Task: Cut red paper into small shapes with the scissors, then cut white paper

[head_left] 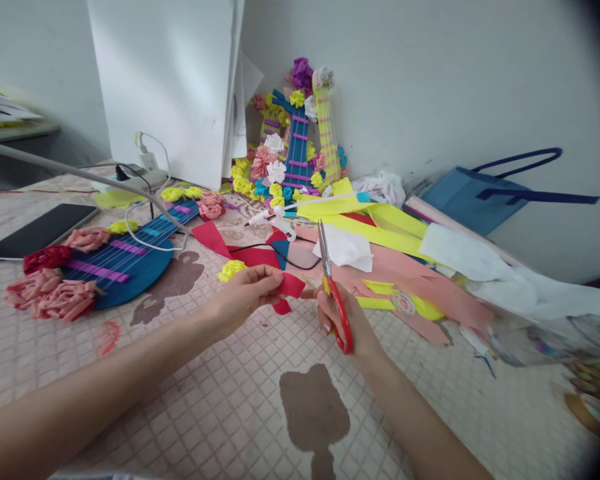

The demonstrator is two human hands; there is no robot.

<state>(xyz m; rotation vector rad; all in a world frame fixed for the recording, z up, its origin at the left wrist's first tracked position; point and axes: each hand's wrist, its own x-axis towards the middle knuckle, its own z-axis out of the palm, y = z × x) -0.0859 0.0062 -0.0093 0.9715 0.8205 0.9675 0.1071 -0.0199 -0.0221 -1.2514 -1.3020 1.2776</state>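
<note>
Left hand pinches red strip, fingertips together. Right hand curled round red-handled scissors, blades pointing away. Yellow flower beside left hand.

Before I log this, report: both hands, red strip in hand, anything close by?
Left hand pinching red strip. Right hand holding scissors, blades off the strip. Close by: yellow flower, just beyond left hand.

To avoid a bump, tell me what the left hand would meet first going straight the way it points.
Likely the right hand, which grips the red-handled metal scissors just past the flat red strip that the left hand holds; depth is unclear.
</note>
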